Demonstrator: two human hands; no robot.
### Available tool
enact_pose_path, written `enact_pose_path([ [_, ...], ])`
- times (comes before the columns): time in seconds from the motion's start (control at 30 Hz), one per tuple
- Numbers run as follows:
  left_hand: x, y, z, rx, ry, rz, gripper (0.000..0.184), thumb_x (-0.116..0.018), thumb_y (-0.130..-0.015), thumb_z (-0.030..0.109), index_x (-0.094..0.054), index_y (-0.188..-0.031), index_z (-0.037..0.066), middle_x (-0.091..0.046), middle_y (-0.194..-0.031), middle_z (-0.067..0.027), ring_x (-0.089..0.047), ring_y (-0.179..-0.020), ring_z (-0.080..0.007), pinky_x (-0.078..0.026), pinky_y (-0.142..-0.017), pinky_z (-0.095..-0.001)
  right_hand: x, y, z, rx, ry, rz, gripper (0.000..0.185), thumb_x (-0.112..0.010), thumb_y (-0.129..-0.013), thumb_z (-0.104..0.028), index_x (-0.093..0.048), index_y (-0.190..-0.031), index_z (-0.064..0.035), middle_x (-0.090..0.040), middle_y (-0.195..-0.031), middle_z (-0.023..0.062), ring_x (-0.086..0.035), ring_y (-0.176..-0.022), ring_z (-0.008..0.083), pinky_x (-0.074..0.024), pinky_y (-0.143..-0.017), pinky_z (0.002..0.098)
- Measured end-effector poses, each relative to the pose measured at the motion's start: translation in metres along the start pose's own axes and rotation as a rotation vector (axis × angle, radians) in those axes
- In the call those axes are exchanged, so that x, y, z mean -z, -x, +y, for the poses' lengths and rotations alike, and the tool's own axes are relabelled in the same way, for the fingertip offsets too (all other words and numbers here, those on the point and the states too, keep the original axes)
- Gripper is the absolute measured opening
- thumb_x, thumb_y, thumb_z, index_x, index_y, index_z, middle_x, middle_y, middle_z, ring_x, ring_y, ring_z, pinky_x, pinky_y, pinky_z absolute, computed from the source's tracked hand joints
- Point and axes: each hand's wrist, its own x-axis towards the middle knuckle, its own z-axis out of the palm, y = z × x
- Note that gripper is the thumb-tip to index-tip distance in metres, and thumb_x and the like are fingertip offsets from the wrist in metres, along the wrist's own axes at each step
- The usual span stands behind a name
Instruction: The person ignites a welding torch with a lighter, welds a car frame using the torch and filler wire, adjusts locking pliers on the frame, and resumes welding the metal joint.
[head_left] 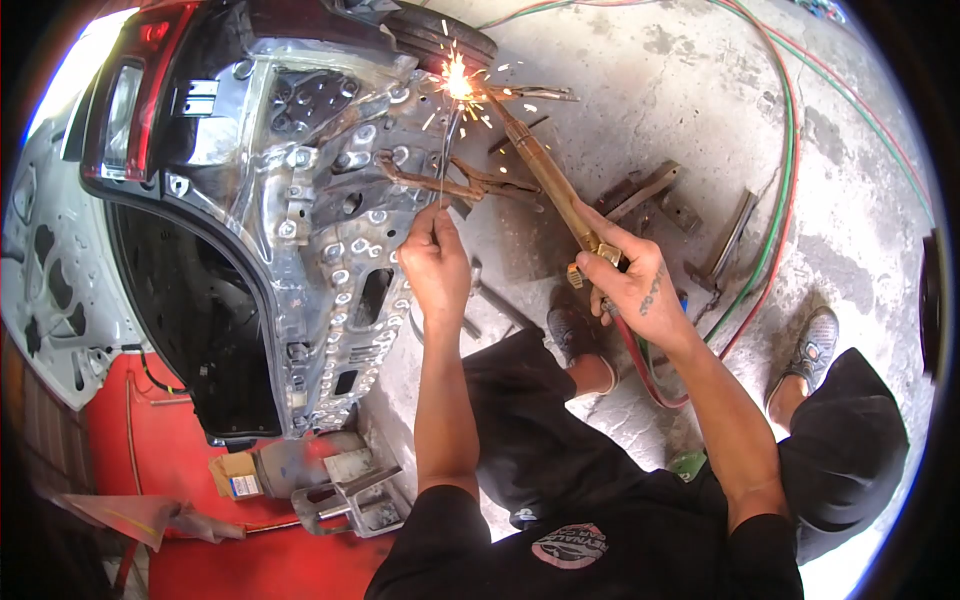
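Note:
My right hand [640,285] is closed around the handle of a brass gas torch [548,170], its tip angled up and left. Bright sparks [458,82] burst at the tip, against the upper edge of a bare metal car body panel [315,200]. Pinched in the fingers of my left hand [437,262] is a thin metal rod [444,160], which runs up towards the sparks. Rusty locking clamps [470,183] grip the panel's edge just above my left hand. Glare hides the exact spot where the rod and torch tip meet the metal.
Red and green hoses [785,150] loop over the concrete floor at the right. Metal offcuts [735,235] lie near my feet. A tyre [440,35] sits behind the sparks. At lower left, a metal bracket [365,500] and a cardboard piece [235,475] are by a red surface [270,570].

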Motion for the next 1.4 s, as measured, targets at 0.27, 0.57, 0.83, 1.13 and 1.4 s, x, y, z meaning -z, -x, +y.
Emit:
enact_pose_path([
  [0.27,0.0009,0.0000,0.0029,0.014,-0.013,-0.013,0.023,-0.058,-0.105,0.009,-0.073,-0.111,-0.008,-0.052,-0.067,0.0006,-0.040,-0.062,-0.0069,-0.033,-0.054,-0.0282,0.0003,-0.0003,-0.0003,0.002,0.006,0.000,0.059,-0.064,-0.101,-0.014,-0.050,-0.158,-0.0158,-0.067,-0.090,0.0036,-0.060,-0.059,0.0089,-0.0527,-0.052,0.0271],
  [0.57,-0.0009,0.0000,0.0059,0.001,-0.027,-0.004,0.024,-0.058,-0.104,0.010,-0.073,-0.111,-0.008,-0.053,-0.066,-0.0017,-0.043,-0.062,-0.0083,-0.036,-0.055,-0.0293,-0.0003,-0.0004,-0.0010,0.015,0.015,0.002,0.059,-0.064,-0.100,-0.014,-0.050,-0.158,-0.0159,-0.067,-0.087,0.0025,-0.060,-0.059,0.0082,-0.0525,-0.051,0.0266],
  [0.83,0.0002,-0.0008,0.0046,0.002,-0.038,-0.011,0.024,-0.058,-0.104,0.010,-0.073,-0.111,-0.008,-0.051,-0.065,-0.0002,-0.041,-0.061,-0.0075,-0.034,-0.054,-0.0289,-0.0011,-0.0004,-0.0011,0.008,0.022,0.003,0.059,-0.065,-0.100,-0.014,-0.050,-0.158,-0.0159,-0.066,-0.086,0.0022,-0.059,-0.059,0.0082,-0.0522,-0.051,0.0265],
  [1.13,-0.0008,0.0001,0.0065,0.019,-0.020,-0.006,0.024,-0.058,-0.104,0.009,-0.073,-0.111,-0.008,-0.050,-0.065,0.0007,-0.039,-0.060,-0.0067,-0.032,-0.053,-0.0285,-0.0009,-0.0004,-0.0020,0.009,0.018,0.003,0.059,-0.065,-0.100,-0.014,-0.050,-0.157,-0.0154,-0.066,-0.087,0.0026,-0.059,-0.059,0.0084,-0.0521,-0.052,0.0267],
  [1.4,-0.0014,-0.0018,0.0062,0.006,-0.011,-0.009,0.024,-0.057,-0.104,0.008,-0.073,-0.113,-0.009,-0.051,-0.065,-0.0002,-0.041,-0.061,-0.0067,-0.034,-0.054,-0.0290,-0.0006,-0.0005,-0.0007,0.026,0.016,0.003,0.058,-0.066,-0.100,-0.013,-0.051,-0.157,-0.0136,-0.067,-0.090,0.0033,-0.059,-0.058,0.0082,-0.0522,-0.052,0.0267],
])
